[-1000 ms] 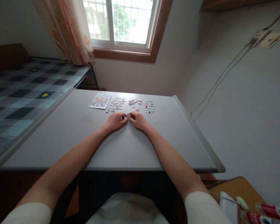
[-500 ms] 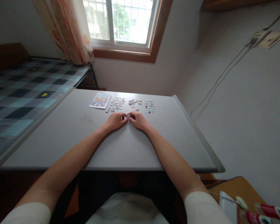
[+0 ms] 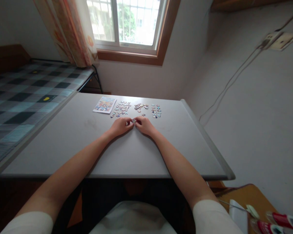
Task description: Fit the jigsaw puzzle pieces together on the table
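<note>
My left hand [image 3: 121,126] and my right hand [image 3: 144,124] meet at the middle of the grey table [image 3: 136,152], fingertips pinched together. Between them are small jigsaw puzzle pieces [image 3: 134,121], gripped from both sides; the fingers partly cover them, so I cannot tell how they fit. Just beyond my hands lie loose puzzle pieces in three groups: a left group [image 3: 122,108] in rough rows, a middle heap [image 3: 141,106], and a right group [image 3: 156,111]. A colourful picture sheet [image 3: 104,105] lies flat left of the pieces.
A bed with a checked cover [image 3: 39,84] stands along the table's left side. On the right, a cable hangs from a wall socket [image 3: 280,40]. A small wooden table [image 3: 256,195] at lower right holds red-labelled bottles [image 3: 285,221] and a white object.
</note>
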A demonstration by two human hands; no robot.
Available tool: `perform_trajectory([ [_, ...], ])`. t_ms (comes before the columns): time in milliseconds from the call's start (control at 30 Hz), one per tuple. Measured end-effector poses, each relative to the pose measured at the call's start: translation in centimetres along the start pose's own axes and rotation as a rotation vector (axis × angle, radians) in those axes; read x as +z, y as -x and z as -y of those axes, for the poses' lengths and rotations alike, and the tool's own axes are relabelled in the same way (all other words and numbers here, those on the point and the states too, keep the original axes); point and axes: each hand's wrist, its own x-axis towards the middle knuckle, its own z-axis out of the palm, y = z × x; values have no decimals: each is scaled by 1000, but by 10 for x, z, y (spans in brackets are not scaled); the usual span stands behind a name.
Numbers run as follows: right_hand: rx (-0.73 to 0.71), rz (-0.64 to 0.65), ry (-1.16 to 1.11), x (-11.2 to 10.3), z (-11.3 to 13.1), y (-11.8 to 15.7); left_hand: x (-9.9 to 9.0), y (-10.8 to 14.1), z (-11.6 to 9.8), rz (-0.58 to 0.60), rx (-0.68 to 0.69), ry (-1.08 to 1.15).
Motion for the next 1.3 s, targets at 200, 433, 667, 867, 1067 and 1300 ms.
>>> perform_trajectory([
  [200,-5,4,15,-1,1,0,0,0,1,-2,8,-6],
  [433,-11,4,12,0,0,0,1,0,2,-5,15,-7],
  [667,0,9,18,-2,3,1,-2,0,-2,2,2,-8],
  [867,-2,6,18,-1,2,0,-2,1,-2,4,7,-6],
  [1067,-4,5,20,-1,1,1,-2,1,-3,8,-4,-9],
  [1300,-5,5,16,-1,2,1,-2,0,-2,7,-6,-9],
])
